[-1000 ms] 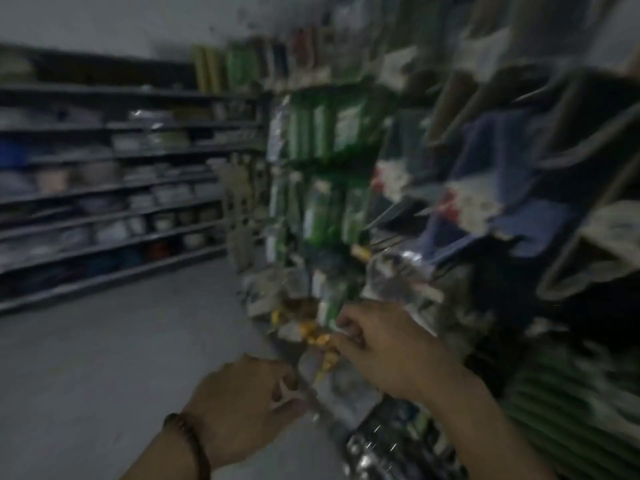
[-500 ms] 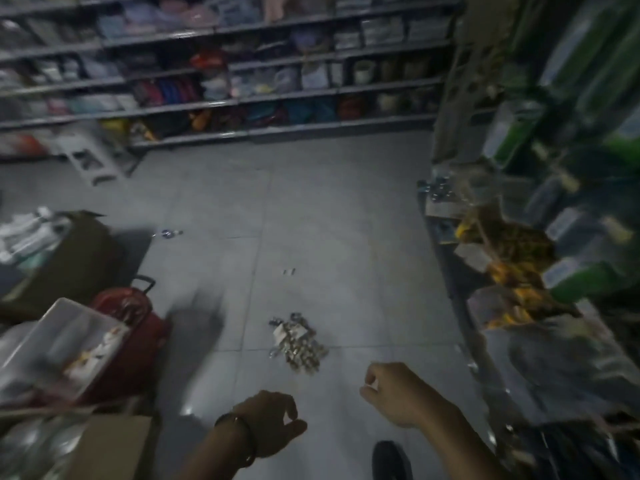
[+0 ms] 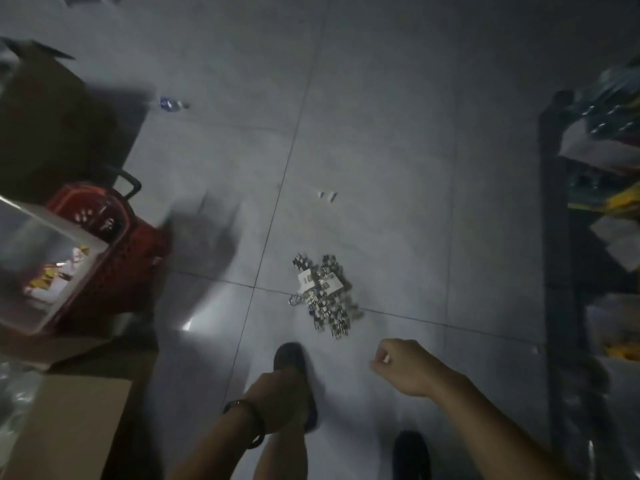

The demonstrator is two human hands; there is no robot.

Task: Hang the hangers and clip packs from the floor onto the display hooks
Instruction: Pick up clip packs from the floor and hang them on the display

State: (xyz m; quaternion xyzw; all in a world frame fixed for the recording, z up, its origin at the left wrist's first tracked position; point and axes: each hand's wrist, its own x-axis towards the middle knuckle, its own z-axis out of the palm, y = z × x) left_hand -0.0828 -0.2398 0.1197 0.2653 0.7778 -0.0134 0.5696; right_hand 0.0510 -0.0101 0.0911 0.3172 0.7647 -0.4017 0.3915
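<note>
- Clip packs (image 3: 323,299) lie in one loose heap on the grey tiled floor (image 3: 398,133), across a tile joint, with white cards showing on top.
- Right hand (image 3: 405,367) hangs just beside the near edge of the heap, apart from it, fingers curled into a loose fist with nothing in them.
- Left hand (image 3: 275,393) hangs lower and left of the heap, over a dark shoe (image 3: 294,358); its fingers are blurred and turned away, so I cannot tell how far they are curled. A dark band (image 3: 252,424) circles its wrist.
- Display rack (image 3: 561,237) with packaged goods stands along the right edge.
- Red basket (image 3: 114,244) sits at the left, a clear plastic box (image 3: 45,258) resting partly over it.
- Cardboard box (image 3: 69,427) fills the lower left corner.
- Two small white bits (image 3: 327,195) lie on the floor beyond the heap.
</note>
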